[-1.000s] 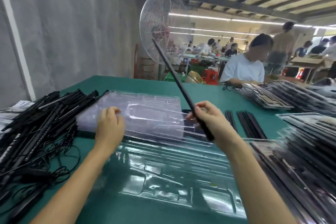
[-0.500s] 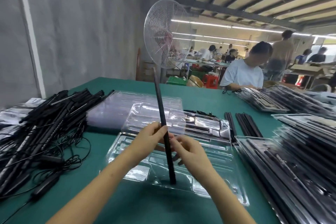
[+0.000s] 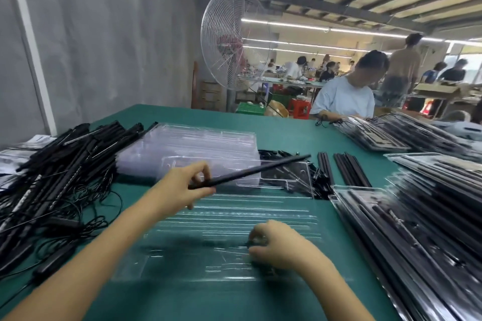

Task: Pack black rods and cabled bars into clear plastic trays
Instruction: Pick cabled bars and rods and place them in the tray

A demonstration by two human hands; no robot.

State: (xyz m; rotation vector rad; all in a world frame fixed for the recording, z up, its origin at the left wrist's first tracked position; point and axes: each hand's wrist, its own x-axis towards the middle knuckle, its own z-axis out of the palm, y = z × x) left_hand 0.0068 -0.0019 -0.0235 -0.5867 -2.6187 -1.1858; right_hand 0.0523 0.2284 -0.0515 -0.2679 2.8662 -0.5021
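Hands work low in the middle of the frame: the left hand (image 3: 180, 187) pinches one end of a black rod (image 3: 250, 172) between thumb and fingers, so that the rod slants up to the right, lifted over the far edge of a clear tray (image 3: 234, 216). The right hand (image 3: 279, 247) lies knuckles-up on the near part of that tray with its fingers curled at a dark blurred streak; whether it grips anything I cannot tell. A green worktop (image 3: 287, 133) carries everything. A big heap of cabled bars (image 3: 60, 172) fills the left side of the frame, and its loose black cables trail close to the left forearm. At the right, filled trays (image 3: 417, 229) lie overlapping in a slanted pile that comes right up to the clear tray's right edge and crowds the right forearm. More filled trays (image 3: 391, 133) sit at the upper right. A stack of empty trays (image 3: 198, 146) stands beyond the left hand, under the raised rod's near half, with another single tray (image 3: 294, 177) just beside it under the rod's tip. A white pedestal fan (image 3: 232, 39) rises behind the worktop's far edge. A person in a pale shirt (image 3: 344, 96) bends over the far right corner. Two small bundles of loose rods (image 3: 349, 169) lie between the single tray and the filled pile.
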